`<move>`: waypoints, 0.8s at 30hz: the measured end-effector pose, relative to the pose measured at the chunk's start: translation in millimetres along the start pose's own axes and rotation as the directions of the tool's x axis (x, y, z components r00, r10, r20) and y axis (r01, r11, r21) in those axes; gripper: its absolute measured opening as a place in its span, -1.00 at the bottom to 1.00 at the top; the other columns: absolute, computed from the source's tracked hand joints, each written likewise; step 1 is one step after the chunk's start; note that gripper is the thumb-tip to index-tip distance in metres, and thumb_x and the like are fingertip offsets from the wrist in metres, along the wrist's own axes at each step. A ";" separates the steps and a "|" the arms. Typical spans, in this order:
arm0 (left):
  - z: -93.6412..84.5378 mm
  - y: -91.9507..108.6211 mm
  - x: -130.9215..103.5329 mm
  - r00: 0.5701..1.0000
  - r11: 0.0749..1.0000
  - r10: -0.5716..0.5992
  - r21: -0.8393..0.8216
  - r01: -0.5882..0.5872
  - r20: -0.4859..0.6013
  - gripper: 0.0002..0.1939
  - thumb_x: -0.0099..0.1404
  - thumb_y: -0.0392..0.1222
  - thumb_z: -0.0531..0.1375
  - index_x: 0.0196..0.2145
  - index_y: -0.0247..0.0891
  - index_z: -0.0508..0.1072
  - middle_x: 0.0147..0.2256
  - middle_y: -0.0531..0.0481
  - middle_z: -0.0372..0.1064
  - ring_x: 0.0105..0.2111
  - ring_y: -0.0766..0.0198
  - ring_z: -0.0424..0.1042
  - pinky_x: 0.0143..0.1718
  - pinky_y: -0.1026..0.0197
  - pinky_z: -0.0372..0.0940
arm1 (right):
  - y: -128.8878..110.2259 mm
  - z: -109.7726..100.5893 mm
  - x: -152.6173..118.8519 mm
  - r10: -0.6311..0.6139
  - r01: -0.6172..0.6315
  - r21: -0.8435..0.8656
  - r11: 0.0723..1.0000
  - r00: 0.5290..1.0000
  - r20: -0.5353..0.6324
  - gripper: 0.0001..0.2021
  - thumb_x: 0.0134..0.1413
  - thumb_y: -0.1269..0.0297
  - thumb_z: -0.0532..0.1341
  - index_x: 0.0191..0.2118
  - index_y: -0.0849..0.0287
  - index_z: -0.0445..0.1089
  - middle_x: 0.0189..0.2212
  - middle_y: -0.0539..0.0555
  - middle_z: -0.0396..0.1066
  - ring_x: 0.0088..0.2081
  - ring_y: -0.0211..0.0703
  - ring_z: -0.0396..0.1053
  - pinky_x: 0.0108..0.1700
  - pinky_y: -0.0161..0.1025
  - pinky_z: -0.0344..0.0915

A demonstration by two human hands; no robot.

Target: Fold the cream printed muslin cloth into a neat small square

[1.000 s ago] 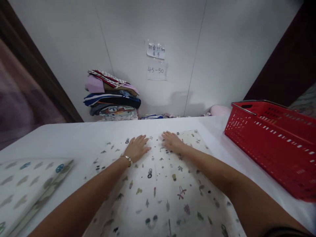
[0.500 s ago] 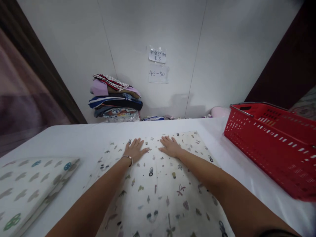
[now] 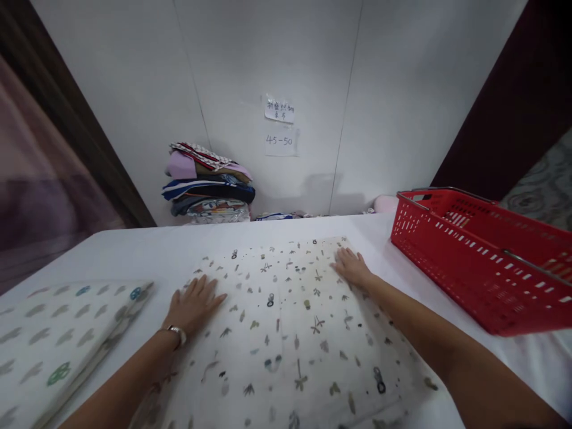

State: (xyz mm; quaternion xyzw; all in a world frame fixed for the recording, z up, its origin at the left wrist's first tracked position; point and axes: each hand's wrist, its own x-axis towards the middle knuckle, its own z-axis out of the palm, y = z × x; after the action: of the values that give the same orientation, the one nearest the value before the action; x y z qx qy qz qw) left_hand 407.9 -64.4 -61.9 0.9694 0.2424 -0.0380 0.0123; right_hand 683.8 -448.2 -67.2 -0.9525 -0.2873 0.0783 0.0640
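Observation:
A white cloth [image 3: 281, 333] printed with small plants and sunglasses lies spread flat in front of me, its near edge running out of view. My left hand [image 3: 193, 304], with a bracelet at the wrist, rests palm down at the cloth's left edge, fingers spread. On the upper right edge lies my right hand [image 3: 352, 266], flat with the fingers extended. Neither hand grips anything. To the left is a folded cloth [image 3: 67, 333] with grey, blue and green motifs, apart from my left hand.
A red plastic basket [image 3: 473, 268] with metal handles stands on the right of the white-covered table [image 3: 134, 250]. Behind the table's far edge rises a stack of folded fabrics [image 3: 208, 185] against the wall. Paper notes [image 3: 279, 143] hang on that wall; a curtain [image 3: 49, 161] is at left.
My hands have slid apart over the cloth: the left outward and nearer to me, the right out to the upper right edge. The view has shifted slightly.

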 end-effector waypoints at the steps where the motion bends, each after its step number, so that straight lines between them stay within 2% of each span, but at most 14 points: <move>1: 1.4 -2.9 -5.8 1.000 1.000 -0.007 -0.007 0.007 0.003 -0.33 0.26 0.17 -0.20 0.25 -0.16 -0.03 0.30 -0.07 -0.30 0.28 0.02 -0.31 0.18 -0.24 -0.22 | 5.8 2.1 -3.4 0.018 -0.018 0.006 1.000 1.000 0.005 -0.32 0.17 -0.15 -0.20 0.30 0.15 -0.12 0.31 0.12 -0.31 0.31 -0.03 -0.38 0.23 0.11 -0.38; 5: -9.6 4.5 -11.3 0.998 0.999 -0.035 -0.038 0.037 0.046 -0.28 0.24 0.21 -0.20 0.26 -0.21 -0.03 0.29 -0.11 -0.26 0.28 -0.02 -0.26 0.18 -0.26 -0.20 | 5.7 -1.4 -13.4 0.037 -0.037 0.008 0.999 0.999 -0.004 -0.36 0.19 -0.13 -0.21 0.27 0.12 -0.06 0.31 0.10 -0.27 0.30 -0.03 -0.34 0.23 0.13 -0.36; 8: -19.6 10.2 -26.5 0.998 0.999 -0.044 -0.024 0.045 0.044 -0.29 0.25 0.18 -0.20 0.25 -0.24 -0.02 0.29 -0.12 -0.28 0.28 0.00 -0.27 0.18 -0.24 -0.21 | 3.2 -6.7 -38.3 0.072 -0.072 -0.008 0.997 0.997 -0.018 -0.39 0.21 -0.07 -0.20 0.27 0.15 -0.04 0.31 0.14 -0.26 0.30 -0.01 -0.36 0.23 0.15 -0.37; 10: -18.1 7.2 -53.4 1.000 1.000 -0.001 -0.005 0.001 0.007 -0.33 0.26 0.13 -0.17 0.25 -0.22 0.00 0.29 -0.11 -0.27 0.28 0.03 -0.26 0.19 -0.22 -0.21 | 8.7 -4.5 -69.0 0.078 -0.078 -0.007 0.997 0.997 -0.024 -0.38 0.21 -0.07 -0.19 0.28 0.17 -0.09 0.31 0.15 -0.28 0.31 -0.01 -0.37 0.23 0.13 -0.37; 13: -4.0 -3.4 -108.4 0.994 0.994 0.107 0.041 -0.106 -0.030 -0.38 0.25 0.07 -0.12 0.23 -0.14 0.05 0.29 -0.07 -0.22 0.28 0.04 -0.24 0.19 -0.21 -0.20 | 23.4 7.8 -123.7 0.040 -0.041 -0.009 0.999 0.998 -0.044 -0.34 0.19 -0.11 -0.19 0.30 0.17 -0.13 0.31 0.14 -0.30 0.31 -0.03 -0.39 0.25 0.09 -0.38; 15: 6.9 -8.0 -139.8 0.991 0.989 0.133 0.057 -0.133 -0.007 -0.40 0.25 0.05 -0.11 0.23 -0.10 0.06 0.29 -0.02 -0.23 0.28 0.06 -0.27 0.19 -0.19 -0.19 | 31.1 16.9 -153.4 0.040 -0.041 -0.004 0.999 0.998 -0.044 -0.32 0.18 -0.14 -0.19 0.30 0.17 -0.12 0.31 0.14 -0.29 0.31 -0.03 -0.38 0.25 0.08 -0.36; 17: 13.5 -7.4 -158.0 0.993 0.992 0.113 0.050 -0.114 0.022 -0.38 0.25 0.07 -0.12 0.24 -0.11 0.01 0.29 0.00 -0.27 0.28 0.09 -0.28 0.20 -0.16 -0.19 | 34.0 22.1 -170.6 0.064 -0.064 0.015 0.998 0.997 -0.031 -0.32 0.18 -0.14 -0.19 0.29 0.17 -0.09 0.31 0.13 -0.29 0.31 -0.03 -0.37 0.25 0.08 -0.34; 21: 9.8 2.0 -163.2 0.997 0.997 0.070 0.021 -0.070 0.040 -0.32 0.25 0.13 -0.15 0.26 -0.18 -0.06 0.30 -0.03 -0.30 0.28 0.08 -0.29 0.21 -0.15 -0.20 | 31.0 17.0 -177.1 0.086 -0.084 0.082 0.993 0.996 -0.022 -0.39 0.21 -0.07 -0.14 0.28 0.14 -0.05 0.31 0.10 -0.28 0.31 -0.05 -0.35 0.24 0.09 -0.33; 24: 3.8 1.1 -170.0 0.998 0.998 0.056 0.009 -0.056 -0.005 -0.37 0.28 0.05 -0.15 0.25 -0.20 0.00 0.30 -0.07 -0.27 0.28 0.06 -0.26 0.20 -0.15 -0.16 | 35.5 9.7 -184.1 0.128 -0.108 0.220 0.970 0.989 -0.078 -0.42 0.22 0.01 -0.08 0.26 0.18 -0.01 0.30 0.13 -0.24 0.30 -0.08 -0.31 0.25 -0.03 -0.24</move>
State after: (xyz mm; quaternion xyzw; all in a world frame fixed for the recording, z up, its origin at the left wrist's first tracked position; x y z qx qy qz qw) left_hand 258.6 -145.3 -52.2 0.9759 0.2150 -0.0363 0.0087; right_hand 549.7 -579.4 -62.0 -0.9579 -0.2168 0.0687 0.1750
